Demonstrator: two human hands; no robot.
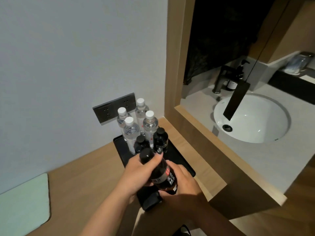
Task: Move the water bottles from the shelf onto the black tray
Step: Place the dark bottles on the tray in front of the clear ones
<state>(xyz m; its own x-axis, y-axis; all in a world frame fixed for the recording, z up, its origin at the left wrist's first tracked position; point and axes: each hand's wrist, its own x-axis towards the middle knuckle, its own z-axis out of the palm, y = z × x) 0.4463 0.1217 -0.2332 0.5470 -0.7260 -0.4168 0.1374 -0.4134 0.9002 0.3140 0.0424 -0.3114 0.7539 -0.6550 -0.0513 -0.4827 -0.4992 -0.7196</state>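
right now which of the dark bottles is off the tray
The dark black-capped bottle with the red-and-white label, held tilted in both hands above the black tray. The two other dark bottles stand upright on it.

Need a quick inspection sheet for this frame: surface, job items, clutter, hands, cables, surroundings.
Surface: wooden counter with a black tray against the wall.
Job's things: four clear bottles with white caps and two dark bottles upright at the tray's far end; a third dark bottle held tilted above the tray.
Clutter: small black object on the tray's near end; pale green pad at the counter's left.
Hands: left hand and right hand both grip the held bottle.
Cables: nothing seen.
Surroundings: wall socket panel; round sink, faucet, soap dispenser to the right.
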